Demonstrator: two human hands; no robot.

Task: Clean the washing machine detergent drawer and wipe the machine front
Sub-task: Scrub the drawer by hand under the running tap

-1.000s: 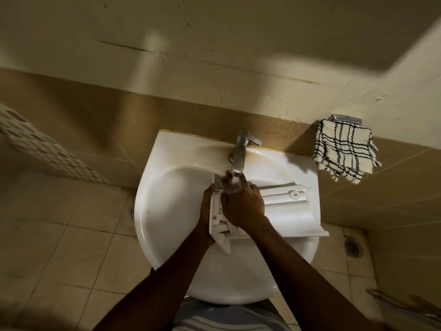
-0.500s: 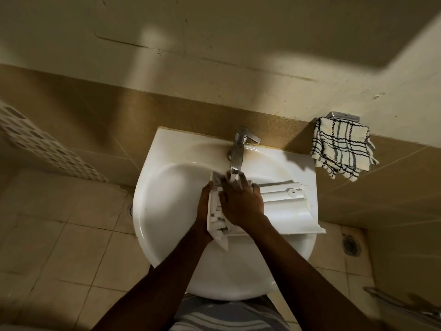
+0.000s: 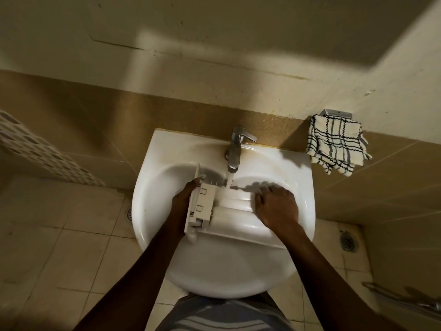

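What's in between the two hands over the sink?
The white drawer. In the head view the left hand holds its left end, the right hand presses on its right part, and tap water lands on the stretch between them.

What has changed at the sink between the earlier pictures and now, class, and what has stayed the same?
The right hand slid from the drawer's left end, under the tap, over to its right part, baring the boxy end piece. The left hand kept its grip on the drawer's left end. Water still runs onto the drawer, the drawer stays lying across the sink, and the checked cloth still hangs on the wall.
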